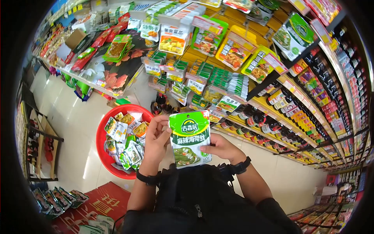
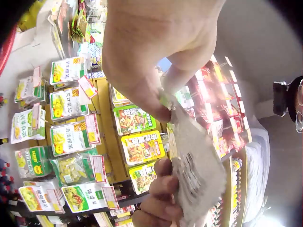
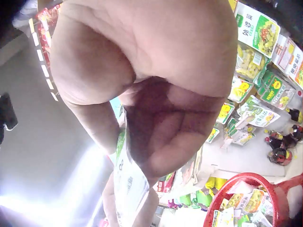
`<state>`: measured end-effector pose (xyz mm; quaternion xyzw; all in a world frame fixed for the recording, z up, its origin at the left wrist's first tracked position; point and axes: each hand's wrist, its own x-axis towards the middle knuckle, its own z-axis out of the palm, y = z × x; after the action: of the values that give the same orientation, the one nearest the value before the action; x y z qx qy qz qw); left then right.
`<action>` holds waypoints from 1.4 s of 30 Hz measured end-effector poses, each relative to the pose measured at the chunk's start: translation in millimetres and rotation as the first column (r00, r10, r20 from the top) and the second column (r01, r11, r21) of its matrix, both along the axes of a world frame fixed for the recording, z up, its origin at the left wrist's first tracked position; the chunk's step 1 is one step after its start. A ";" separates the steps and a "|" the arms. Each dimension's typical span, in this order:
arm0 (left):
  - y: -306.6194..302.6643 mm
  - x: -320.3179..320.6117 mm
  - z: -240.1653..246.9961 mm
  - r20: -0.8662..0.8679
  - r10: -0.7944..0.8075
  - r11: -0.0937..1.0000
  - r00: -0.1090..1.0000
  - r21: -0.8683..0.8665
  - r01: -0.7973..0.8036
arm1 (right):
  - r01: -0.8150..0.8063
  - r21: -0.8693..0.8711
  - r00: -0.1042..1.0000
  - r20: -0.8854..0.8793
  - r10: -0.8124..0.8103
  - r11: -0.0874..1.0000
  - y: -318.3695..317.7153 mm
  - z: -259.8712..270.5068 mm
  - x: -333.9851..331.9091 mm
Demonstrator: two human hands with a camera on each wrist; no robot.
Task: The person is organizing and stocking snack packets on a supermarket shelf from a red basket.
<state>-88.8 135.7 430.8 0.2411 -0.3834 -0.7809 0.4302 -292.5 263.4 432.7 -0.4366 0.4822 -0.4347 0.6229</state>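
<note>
Your left hand [image 1: 156, 142] pinched the pouch [image 1: 190, 134] near its upper left edge, and your right hand [image 1: 224, 149] gripped its lower right side, thumb over the front. The green-and-white pouch was held up between them, printed front towards you, just beyond the right rim of the red basket [image 1: 100, 146], with the hanging packets [image 1: 198, 82] on the rack ahead. Holding both sides seemed right for keeping the front flat and readable. Light, even pressure looked best, since a hard squeeze could have creased the film or bunched the contents. Your right thumb was best kept close to the edge, where it would cover less print, and any tilt best made with both wrists together.
</note>
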 end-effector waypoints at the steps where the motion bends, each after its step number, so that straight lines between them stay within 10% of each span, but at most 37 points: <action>1: -0.6 -1.6 -1.3 -0.042 -0.058 0.998 0.997 -0.009 0.058 | 0.019 -0.025 1.000 0.001 -0.019 0.999 2.1 2.0 -4.9; 8: 27.4 -41.5 23.0 0.241 -0.346 0.906 0.907 -0.166 0.390 | 0.227 -0.206 0.974 0.046 -0.223 0.952 14.3 16.2 -47.0; 19: 46.2 -114.5 43.9 0.338 -0.261 0.869 0.904 -0.325 0.373 | 0.126 -0.286 0.971 -0.161 -0.177 0.950 33.6 13.0 -126.2; 42: 61.4 -145.4 48.8 0.419 -0.312 0.834 0.852 -0.309 0.458 | 0.435 -0.532 0.888 0.120 -0.443 0.727 56.9 100.2 -218.1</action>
<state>-234.2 197.1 479.6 0.2004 -0.6457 -0.7015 0.2254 -510.6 320.3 532.9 -0.4720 0.4323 -0.6848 0.3484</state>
